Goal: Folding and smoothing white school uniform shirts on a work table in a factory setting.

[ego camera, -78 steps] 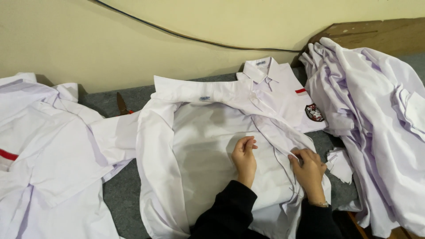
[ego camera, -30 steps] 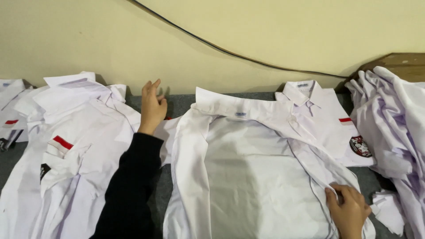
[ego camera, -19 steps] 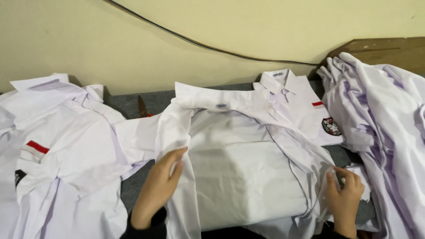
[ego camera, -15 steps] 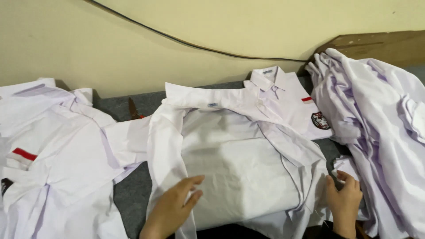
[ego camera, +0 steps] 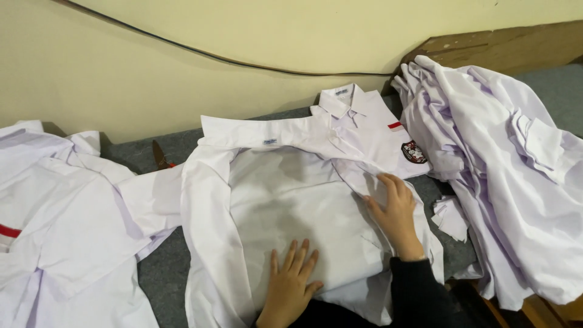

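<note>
white shirt (ego camera: 291, 200) lies spread open on the grey table (ego camera: 161, 273), collar at the far side by the wall and hem toward the near edge, so its long axis runs far to near, straight away from the person. it sits in the middle of the scene, between other heaps of white cloth. to the right a big pile of shirts (ego camera: 504, 176) slumps over the table's end, and to the left another spread shirt (ego camera: 67, 225) with a red tab lies flat. just beyond the open one, a folded shirt (ego camera: 370, 127) with a dark badge rests against the wall, touching the open collar.

left hand (ego camera: 290, 285) rests flat on the near middle of the open shirt, fingers spread and pointing away, pressing rather than gripping anything. right hand (ego camera: 395, 209) is further in and to the right, palm down on the right front panel, fingers loosely curved over the fold of cloth there; whether it actually pinches the edge i cannot tell. the right hand is the nearer one to that folded-over side, and the left sleeve lies well apart from both.

a small scrap of cloth (ego camera: 450, 215) sits just right of the right wrist.
</note>
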